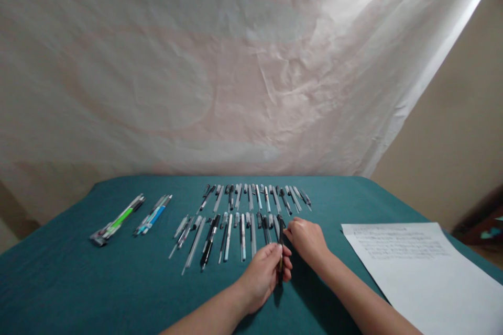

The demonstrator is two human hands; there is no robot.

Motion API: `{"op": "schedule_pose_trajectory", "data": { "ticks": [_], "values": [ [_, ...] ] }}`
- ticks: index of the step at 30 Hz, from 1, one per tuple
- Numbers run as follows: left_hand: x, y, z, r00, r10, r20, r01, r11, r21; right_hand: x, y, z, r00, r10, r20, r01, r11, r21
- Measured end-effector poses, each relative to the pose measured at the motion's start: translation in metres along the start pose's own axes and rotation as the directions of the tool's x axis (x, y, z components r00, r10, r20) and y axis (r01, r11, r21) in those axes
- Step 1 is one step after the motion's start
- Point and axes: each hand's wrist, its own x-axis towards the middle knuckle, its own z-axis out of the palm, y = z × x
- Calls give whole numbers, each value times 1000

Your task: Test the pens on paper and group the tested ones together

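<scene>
My left hand (265,272) is closed round a black pen (280,238), held nearly upright just above the table near the front row. Close beside the pen's upper part, my right hand (305,238) is curled with its fingertips pressed together; what they hold, if anything, is hidden. To the left of my hands lies the front row of pens, clear barrels and caps, among them a thick black pen (209,245) and a white pen (228,238). Behind it runs a second row with similar parts, including a clear barrel (250,198).
A bundle of pens with a bright green one (121,220) lies at the far left, partly in clear wrapping. Next to it is a smaller bundle with a blue pen (157,219). A written paper sheet (424,277) covers the right side of the green tablecloth (118,293).
</scene>
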Motion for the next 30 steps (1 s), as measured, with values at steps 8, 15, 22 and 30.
{"op": "schedule_pose_trajectory", "data": {
  "ticks": [8,15,22,30],
  "values": [
    [1,-1,-1,1000,-6,3,6,1000,-13,6,14,-9,998,61,15,-62,943,328],
    [2,-2,-3,1000,14,27,-13,1000,-8,9,8,-17,980,-67,186,-167,225,960],
    [0,-1,-2,999,14,36,-15,1000,24,9,6,-16,992,-27,119,-118,59,991],
    [0,-2,-2,996,-14,90,-7,974,227,27,38,-16,890,450,-72,172,-184,968]
  ]
}}
